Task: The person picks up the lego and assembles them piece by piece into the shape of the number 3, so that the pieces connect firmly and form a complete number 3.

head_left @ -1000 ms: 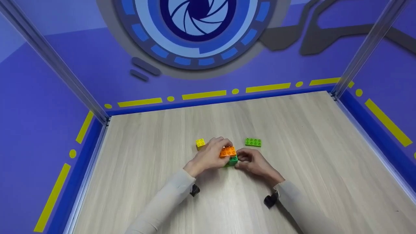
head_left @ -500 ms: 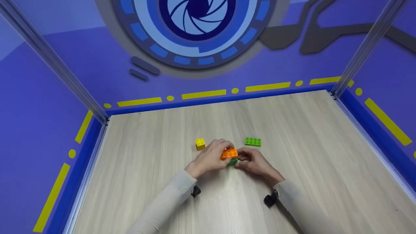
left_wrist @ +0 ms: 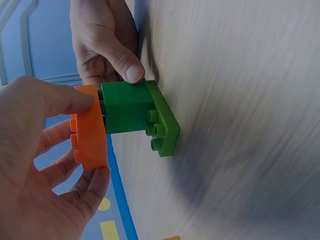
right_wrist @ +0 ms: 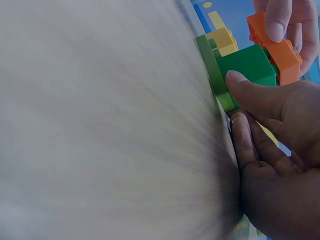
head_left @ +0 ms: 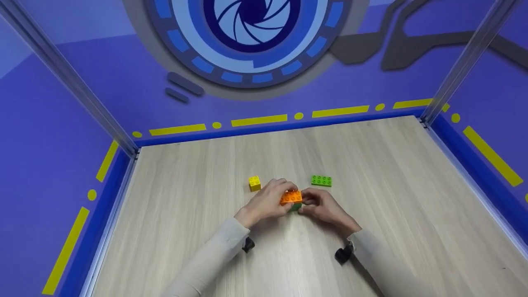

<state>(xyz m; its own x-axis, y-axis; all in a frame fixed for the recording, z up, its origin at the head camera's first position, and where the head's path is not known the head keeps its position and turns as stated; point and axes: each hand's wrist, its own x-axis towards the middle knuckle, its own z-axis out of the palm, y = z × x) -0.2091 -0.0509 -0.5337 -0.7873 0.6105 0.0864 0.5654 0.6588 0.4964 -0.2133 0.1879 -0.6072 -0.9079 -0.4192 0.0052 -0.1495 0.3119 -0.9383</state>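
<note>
My left hand (head_left: 268, 201) pinches an orange brick (head_left: 291, 196) between thumb and fingers and holds it on top of a dark green brick (head_left: 295, 206). In the left wrist view the orange brick (left_wrist: 90, 129) sits against the dark green brick (left_wrist: 129, 108), which stands on a light green plate (left_wrist: 164, 121) on the table. My right hand (head_left: 319, 205) steadies the dark green brick (right_wrist: 247, 63) with its thumb against the side. The orange brick (right_wrist: 275, 47) shows above it in the right wrist view.
A small yellow brick (head_left: 254, 182) sits on the wooden table (head_left: 371, 185) left of my hands. A flat light green brick (head_left: 321, 180) lies to the right behind them. Blue walls with yellow markings enclose the table.
The orange brick has come down onto the dark green brick, hiding most of it in the head view. Both hands stayed in place.
</note>
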